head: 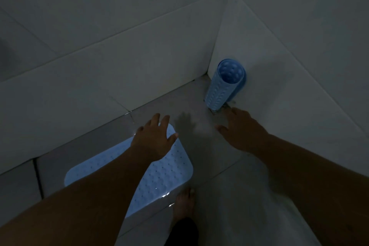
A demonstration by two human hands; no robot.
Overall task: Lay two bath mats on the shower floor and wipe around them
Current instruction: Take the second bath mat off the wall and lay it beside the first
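A pale blue bath mat (165, 175) with small holes lies flat on the grey shower floor (201, 138), along the left wall. My left hand (154, 140) hovers over its far corner, fingers spread and holding nothing. A second blue mat (223, 86), rolled into a tube, stands upright in the far corner against the right wall. My right hand (239, 128) reaches toward the base of that roll with straight fingers, a short way from it and empty.
White tiled walls (119, 66) meet at the corner behind the roll. My bare foot (184, 203) stands on the floor at the near edge of the flat mat. Wet glints show on the mat's near edge. The light is dim.
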